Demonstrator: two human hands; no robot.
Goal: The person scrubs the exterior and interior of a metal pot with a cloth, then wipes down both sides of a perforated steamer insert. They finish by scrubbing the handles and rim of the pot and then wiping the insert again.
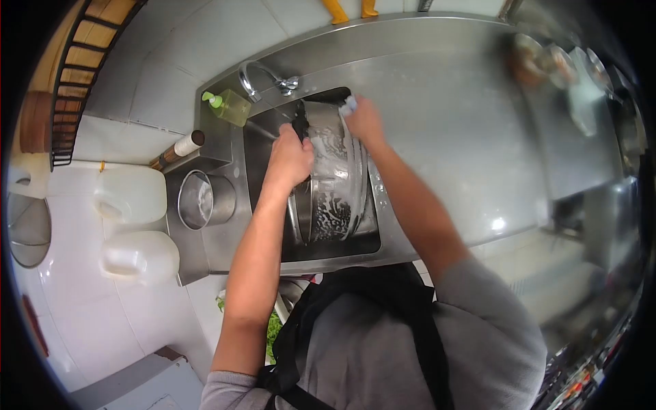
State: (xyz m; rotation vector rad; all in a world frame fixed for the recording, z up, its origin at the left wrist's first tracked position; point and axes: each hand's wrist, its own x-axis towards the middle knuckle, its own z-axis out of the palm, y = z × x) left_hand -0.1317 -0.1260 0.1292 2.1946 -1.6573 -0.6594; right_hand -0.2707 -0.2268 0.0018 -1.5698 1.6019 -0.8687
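The fingers of the left hand (290, 162) curl closed around a black handle (299, 117) at the near-left edge of a large metal pot (330, 174). The pot lies tipped on its side in the sink (335, 251), between and below the two sets of fingers, with white suds streaking its wall. The fingers of the right hand (363, 123) pinch a pale scrubber (349, 105) at the pot's upper right rim; exactly how each finger sits is too small to tell.

Just beyond the left fingers, the curved tap (254, 80) arches toward the sink, and a yellowish soap bottle (234, 108) with a green pump stands a little farther left. Left of and below those same fingers, a small metal pan (222, 200) rests on the steel ledge, with two white jugs (133, 195) past it. The steel worktop (451, 130) spreads out to the right of the right fingers, bearing blurred bowls (529, 58) at its far end.
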